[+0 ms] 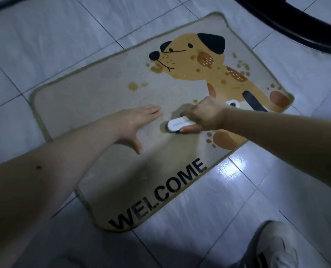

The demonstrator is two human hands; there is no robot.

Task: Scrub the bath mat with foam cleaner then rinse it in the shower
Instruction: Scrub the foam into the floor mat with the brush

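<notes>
White brush [177, 123] clasped by right hand [205, 117]; left hand [135, 120] flat on mat [95, 97].

One head-worn camera is looking steeply down and forward, close above the mat [102, 97], which is lying skewed from 7 toward 2 o'clock; forearms are entering from 8 and 4.

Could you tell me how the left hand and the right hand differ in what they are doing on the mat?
The left hand lies flat with straight fingers, pressing the bath mat; the right hand curls round a white brush. The left hand holds nothing; the right hand's grip carries the tool. Both are over the mat's middle.
</notes>
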